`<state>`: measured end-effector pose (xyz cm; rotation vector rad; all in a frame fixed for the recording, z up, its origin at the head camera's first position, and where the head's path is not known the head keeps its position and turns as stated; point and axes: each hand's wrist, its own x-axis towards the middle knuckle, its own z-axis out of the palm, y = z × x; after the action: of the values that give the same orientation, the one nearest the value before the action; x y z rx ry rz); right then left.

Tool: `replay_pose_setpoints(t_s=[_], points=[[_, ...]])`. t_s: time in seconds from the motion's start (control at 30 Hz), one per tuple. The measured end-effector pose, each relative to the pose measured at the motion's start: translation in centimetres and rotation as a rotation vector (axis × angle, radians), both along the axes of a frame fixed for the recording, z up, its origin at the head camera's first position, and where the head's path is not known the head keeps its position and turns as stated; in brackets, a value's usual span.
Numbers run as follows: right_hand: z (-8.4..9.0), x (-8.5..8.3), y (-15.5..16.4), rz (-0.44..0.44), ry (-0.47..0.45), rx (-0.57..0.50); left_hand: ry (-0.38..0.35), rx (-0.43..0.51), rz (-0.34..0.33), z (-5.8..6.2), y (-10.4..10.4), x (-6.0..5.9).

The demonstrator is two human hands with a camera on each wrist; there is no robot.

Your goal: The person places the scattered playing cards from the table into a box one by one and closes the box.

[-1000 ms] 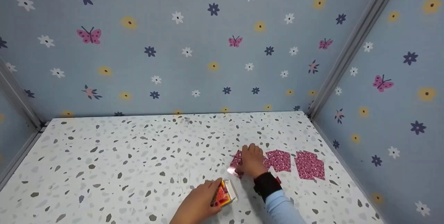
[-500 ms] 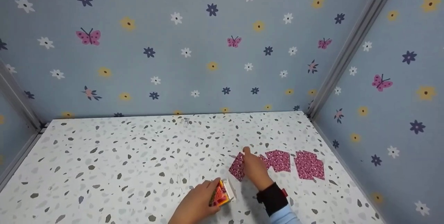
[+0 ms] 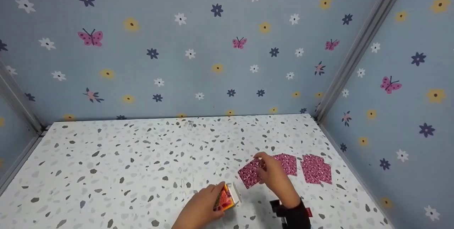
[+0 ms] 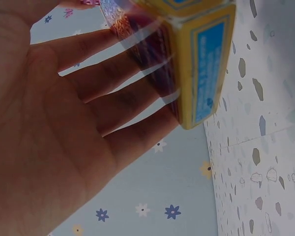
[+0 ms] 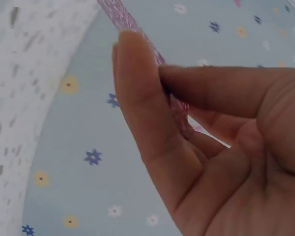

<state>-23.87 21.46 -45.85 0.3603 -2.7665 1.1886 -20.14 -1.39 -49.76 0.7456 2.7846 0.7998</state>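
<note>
Only the left wrist view shows the blue panel [image 4: 209, 73] on the box [image 3: 226, 199], its print too blurred to read, the box's upper end cut off. The left hand [image 3: 202, 204] grips the box. Right of the box, the right hand [image 3: 277, 176] pinches a pink card [image 3: 249, 173]; whether several, unclear. Farther right of the box, other cards [image 3: 314, 169] lie on the bench [image 3: 124, 158], some partly hidden behind that hand.

Pink-patterned card [image 3: 248, 174] was pinched in right hand [image 3: 276, 176] | yellow-edged box [image 3: 226, 200] was gripped in left hand [image 3: 203, 202] | matching cards [image 3: 314, 169] lay overlapping nearby
</note>
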Motion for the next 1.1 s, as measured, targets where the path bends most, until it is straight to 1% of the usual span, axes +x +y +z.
replay_pose_setpoints(t_s=[0.07, 0.13, 0.27, 0.4, 0.63, 0.83, 1.1], points=[[0.7, 0.6, 0.2, 0.004, -0.028, -0.085, -0.005, -0.001, 0.002, 0.0, 0.0, 0.0], [1.3, 1.1, 0.2, 0.012, -0.051, -0.143, -0.003, -0.002, 0.002, 0.0, 0.1, 0.0], [1.7, 1.9, 0.0, 0.052, -0.102, -0.206, 0.004, 0.001, 0.002, 0.0, 0.1, 0.0], [1.5, 2.0, -0.4, 0.084, -0.166, -0.252, 0.019, 0.012, -0.002, 0.0, 0.0, 0.1], [0.5, 1.6, -0.8, 0.131, -0.225, -0.268, 0.052, 0.008, -0.006, 0.1, -0.1, 0.0], [0.2, 1.6, -0.8, 0.162, -0.271, -0.263, 0.061, 0.019, -0.011, 0.2, 0.0, 0.2], [0.0, 1.6, -1.1, 0.192, -0.243, -0.193, 0.096, 0.038, -0.006, 0.2, 0.0, 0.3]])
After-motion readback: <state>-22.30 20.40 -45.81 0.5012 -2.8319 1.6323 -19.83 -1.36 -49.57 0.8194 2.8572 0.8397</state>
